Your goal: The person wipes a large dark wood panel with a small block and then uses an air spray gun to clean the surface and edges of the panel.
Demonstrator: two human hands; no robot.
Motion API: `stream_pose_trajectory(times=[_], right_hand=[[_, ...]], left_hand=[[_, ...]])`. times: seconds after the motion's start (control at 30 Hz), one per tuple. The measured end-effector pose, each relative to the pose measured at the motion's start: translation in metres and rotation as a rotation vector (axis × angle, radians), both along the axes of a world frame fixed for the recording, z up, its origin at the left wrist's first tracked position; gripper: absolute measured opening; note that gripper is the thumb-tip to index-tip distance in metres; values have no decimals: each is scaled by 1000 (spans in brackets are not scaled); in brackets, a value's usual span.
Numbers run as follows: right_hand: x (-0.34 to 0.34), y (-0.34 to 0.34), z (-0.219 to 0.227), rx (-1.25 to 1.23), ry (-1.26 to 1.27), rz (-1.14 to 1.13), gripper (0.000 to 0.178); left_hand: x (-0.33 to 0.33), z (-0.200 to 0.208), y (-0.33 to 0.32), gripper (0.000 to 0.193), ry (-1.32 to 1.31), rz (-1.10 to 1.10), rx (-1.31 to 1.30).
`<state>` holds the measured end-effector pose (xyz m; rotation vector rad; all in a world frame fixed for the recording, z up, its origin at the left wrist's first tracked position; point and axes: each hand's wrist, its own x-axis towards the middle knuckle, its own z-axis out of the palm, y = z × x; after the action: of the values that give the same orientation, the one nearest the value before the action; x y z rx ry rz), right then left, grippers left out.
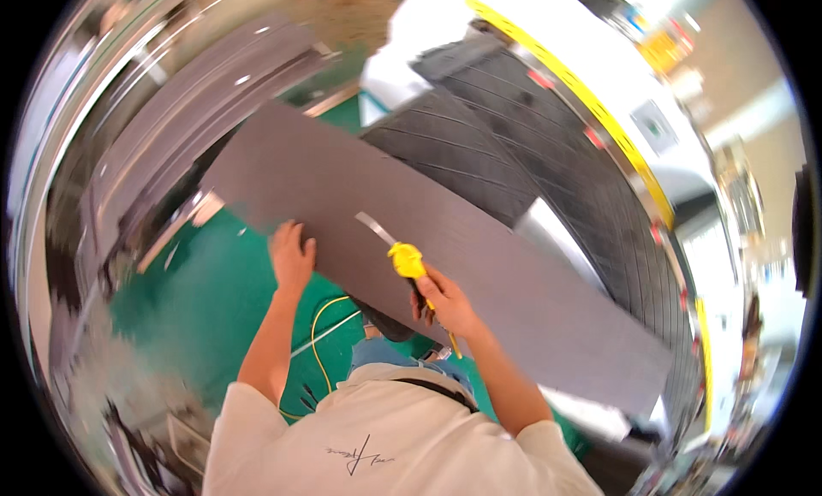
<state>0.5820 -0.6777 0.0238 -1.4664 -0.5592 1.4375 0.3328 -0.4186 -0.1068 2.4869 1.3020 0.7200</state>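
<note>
I've got the right hand [445,303] closed round a yellow tool [406,261], its metal strip [374,228] angled out ahead over the brown board [514,291], which stretches across beyond both hands. Left hand [293,255] half-open at the board's near edge; I can't tell if it grips. A leftward swing could scratch the board or catch those fingers; pressing the edge might tip it, support unclear.

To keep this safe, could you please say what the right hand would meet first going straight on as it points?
Past the yellow tool it holds, the right hand would probably meet the brown board first, though its height above it is unclear.
</note>
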Motion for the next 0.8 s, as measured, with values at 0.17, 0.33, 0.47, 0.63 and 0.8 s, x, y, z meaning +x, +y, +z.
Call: stream_pose_trajectory(times=[0.17,0.33,0.47,0.63,0.8], right_hand=[[12,-108,18,-162,89,113,48],[49,-277,2,-278,13,-175,48],[52,-463,18,-440,-147,-868,39],[68,-660,-10,-575,-1041,-1768,31],[49,-583,-4,-565,-436,-976,39]], left_hand=[[15,-38,-28,47,328,-70,129],[56,-32,-122,51,307,-433,156],[101,-10,-225,54,340,-728,166],[161,-8,-324,56,255,-950,87],[178,47,-352,56,261,-1016,-10]])
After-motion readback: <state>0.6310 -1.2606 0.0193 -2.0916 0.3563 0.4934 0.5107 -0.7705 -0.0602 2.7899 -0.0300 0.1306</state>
